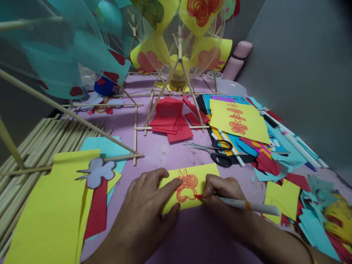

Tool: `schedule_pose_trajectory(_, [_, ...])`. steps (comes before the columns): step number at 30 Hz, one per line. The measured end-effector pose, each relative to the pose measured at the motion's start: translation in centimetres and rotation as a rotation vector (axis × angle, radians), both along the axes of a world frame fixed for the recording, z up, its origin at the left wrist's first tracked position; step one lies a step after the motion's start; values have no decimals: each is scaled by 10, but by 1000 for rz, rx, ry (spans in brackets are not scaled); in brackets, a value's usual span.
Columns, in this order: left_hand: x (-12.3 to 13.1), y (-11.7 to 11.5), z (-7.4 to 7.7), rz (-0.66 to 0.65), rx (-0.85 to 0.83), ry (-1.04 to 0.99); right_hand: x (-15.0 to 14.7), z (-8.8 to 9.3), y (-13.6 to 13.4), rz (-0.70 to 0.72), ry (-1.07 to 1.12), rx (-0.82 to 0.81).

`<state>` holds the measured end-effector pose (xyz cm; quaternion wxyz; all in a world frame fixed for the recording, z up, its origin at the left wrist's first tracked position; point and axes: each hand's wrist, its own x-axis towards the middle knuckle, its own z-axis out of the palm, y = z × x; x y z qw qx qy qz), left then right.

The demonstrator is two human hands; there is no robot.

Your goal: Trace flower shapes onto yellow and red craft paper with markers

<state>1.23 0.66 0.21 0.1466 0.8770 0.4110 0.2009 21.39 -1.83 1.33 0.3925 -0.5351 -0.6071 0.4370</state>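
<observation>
On the table in front of me lies a yellow paper with a red butterfly drawing made of looping lines. My right hand grips a white marker pen, its red tip touching the lower right wing of the drawing. That lower wing is outlined, with plain yellow inside. My left hand rests flat on the left part of the paper, fingers spread, the index fingertip beside the drawing. Just beyond the paper are black-handled scissors. A grey butterfly cutout lies to the left on other papers.
Stick frames with a wheel of yellow butterfly cards stand at the back. Wooden sticks and yellow sheets lie left. Red papers sit in the middle. At right are a yellow sheet with butterflies, markers and paper scraps.
</observation>
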Motion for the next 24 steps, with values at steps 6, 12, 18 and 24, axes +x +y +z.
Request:
schedule_pose_trajectory(6, [-1,0,0,-5,-1,10,0,0,-1,21,20,-29])
schedule_pose_trajectory(12, [-2,-1,-1,-4,2,8,1,0,0,41,5,-35])
schedule_pose_trajectory(18, [-1,-1,0,-1,-2,-2,2,0,0,65,-6,-29])
schedule_pose_trajectory(24, [-1,-2,1,4,5,1,0,3,2,91,-21,-9])
